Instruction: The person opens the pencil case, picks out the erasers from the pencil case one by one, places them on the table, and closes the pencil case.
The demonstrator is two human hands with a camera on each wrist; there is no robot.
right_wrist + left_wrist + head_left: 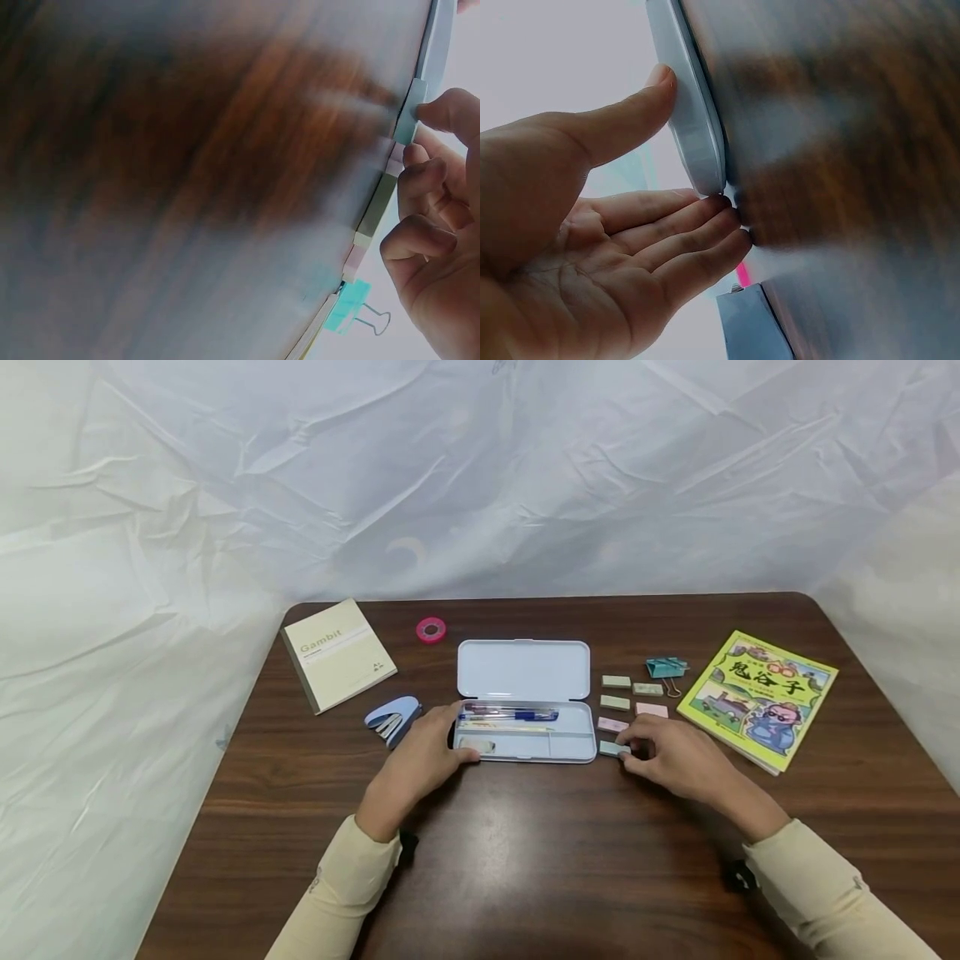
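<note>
A white pencil case point(517, 670) lies with its lid folded back, holding pens point(510, 714) and a small whitish block point(486, 747) in its left front compartment. My left hand point(423, 747) is at the case's left end, its thumb against the front wall. In the left wrist view the other fingers point(690, 247) stretch out nearly straight, with tips by the case's end. Right of the case, my right hand point(675, 758) pinches a pale blue-green eraser point(410, 112) between thumb and fingers, low at the table. A pink eraser point(612, 725) lies just behind it.
More erasers point(615, 702) lie in two columns right of the case, with a teal binder clip point(666, 667) behind. A yellow comic book point(757, 702) lies far right. Left are a blue stapler point(393, 718), a cream notebook point(337, 656) and a pink tape roll point(431, 629).
</note>
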